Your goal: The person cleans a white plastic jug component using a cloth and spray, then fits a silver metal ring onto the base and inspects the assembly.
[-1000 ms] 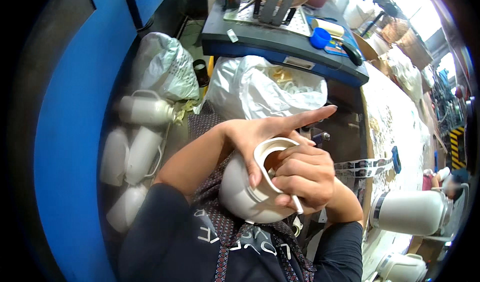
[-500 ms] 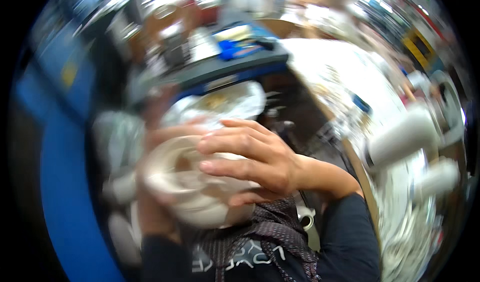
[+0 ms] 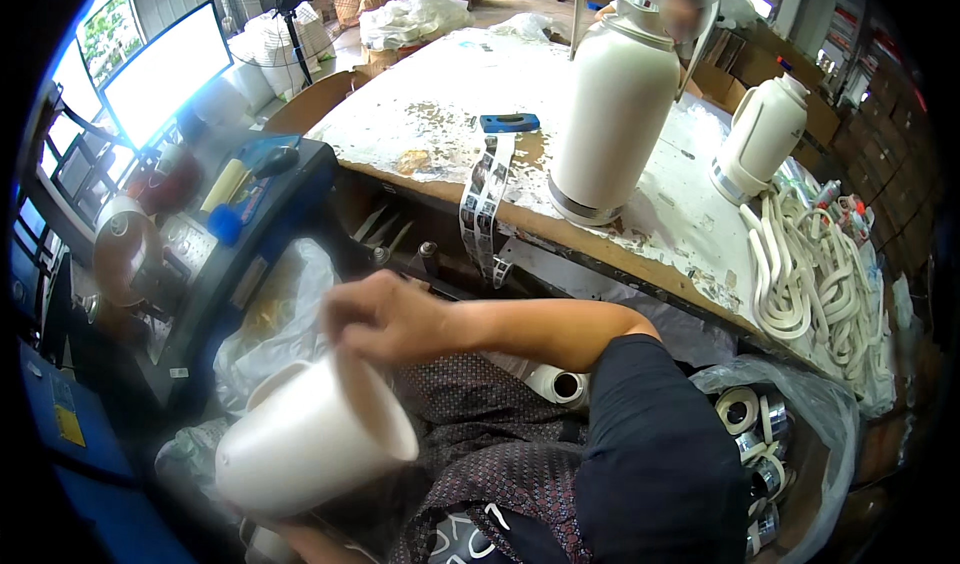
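Curled fingers of the right hand (image 3: 392, 318) meet the outline of a white jug body (image 3: 285, 459); clasp unclear

The right upper arm, in a dark sleeve (image 3: 660, 444), rises from the lower edge to a bent elbow; the bare right forearm (image 3: 545, 326) runs nearly level to the left, above the patterned apron (image 3: 500, 454). At its end the hand is bunched, knuckles up, fingers bent down at the jug body's upper rim. Whether they pinch it or merely pass beside it cannot be told through the motion blur. The jug body tilts at the lower left, its open mouth facing right.

Behind, a white plastic bag (image 3: 255, 354) is partly covered. Only a strip of the left forearm (image 3: 312, 542) shows at the lower edge; the left hand is hidden behind the jug body, its hold unreadable. The shadowed interior is smeared.
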Available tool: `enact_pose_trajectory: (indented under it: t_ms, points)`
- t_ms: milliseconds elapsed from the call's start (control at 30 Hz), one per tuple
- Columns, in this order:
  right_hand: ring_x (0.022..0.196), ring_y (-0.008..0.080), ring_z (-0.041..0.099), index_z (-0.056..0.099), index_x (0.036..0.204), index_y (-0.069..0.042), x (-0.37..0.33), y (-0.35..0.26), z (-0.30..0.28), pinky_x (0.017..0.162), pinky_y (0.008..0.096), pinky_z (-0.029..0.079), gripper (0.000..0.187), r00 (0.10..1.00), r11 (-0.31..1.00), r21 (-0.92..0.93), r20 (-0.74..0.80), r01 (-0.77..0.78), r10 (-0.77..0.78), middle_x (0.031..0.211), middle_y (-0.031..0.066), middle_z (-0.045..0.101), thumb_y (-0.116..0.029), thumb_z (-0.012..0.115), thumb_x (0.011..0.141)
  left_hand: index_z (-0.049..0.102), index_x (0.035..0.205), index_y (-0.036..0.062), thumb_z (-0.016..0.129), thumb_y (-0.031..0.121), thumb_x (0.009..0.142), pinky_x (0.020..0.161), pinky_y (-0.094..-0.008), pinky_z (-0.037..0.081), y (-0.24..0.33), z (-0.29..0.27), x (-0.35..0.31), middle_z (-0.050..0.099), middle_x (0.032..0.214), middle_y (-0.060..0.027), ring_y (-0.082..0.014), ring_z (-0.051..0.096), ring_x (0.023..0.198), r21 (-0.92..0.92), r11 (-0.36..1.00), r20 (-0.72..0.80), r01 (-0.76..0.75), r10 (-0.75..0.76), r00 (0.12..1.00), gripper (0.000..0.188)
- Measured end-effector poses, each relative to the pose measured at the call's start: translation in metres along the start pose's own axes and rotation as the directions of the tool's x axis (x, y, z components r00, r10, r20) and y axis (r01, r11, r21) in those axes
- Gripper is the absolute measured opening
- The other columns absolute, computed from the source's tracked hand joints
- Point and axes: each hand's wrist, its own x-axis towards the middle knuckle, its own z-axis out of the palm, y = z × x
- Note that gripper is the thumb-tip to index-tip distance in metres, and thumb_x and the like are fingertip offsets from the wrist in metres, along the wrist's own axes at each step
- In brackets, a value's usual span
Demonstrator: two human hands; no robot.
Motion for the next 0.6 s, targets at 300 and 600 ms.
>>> enact_pose_trajectory:
  t_ms: [300,600]
  points:
    - [0.087,0.0293,0.063,0.061,0.105,-0.001,-0.049,0.059,0.091,0.073,0.0403,0.051,0.023,0.720,0.894,-0.390,0.683,0.221,0.120,0.094,0.0186,0.063,-0.017,0.057,0.089,0.046,0.132,0.0024,0.035,0.049,0.098,0.100,-0.0435,0.044,-0.022,0.037,-0.035,0.055,0.128,-0.0144,-0.0290,0.053,0.117,0.140,0.988,0.022,0.069,-0.073,0.997,0.059]
    - [0.088,0.0242,0.062,0.062,0.103,0.000,-0.078,0.075,0.095,0.076,0.0365,0.050,0.024,0.750,0.995,-0.053,0.654,-0.086,0.100,0.097,0.0146,0.063,-0.020,0.055,0.092,0.050,0.128,0.0012,0.036,0.045,0.099,0.096,-0.0419,0.046,-0.041,0.084,-0.076,0.057,0.124,-0.0139,-0.0286,0.056,0.111,-0.008,0.982,-0.005,0.189,-0.189,0.982,0.054]
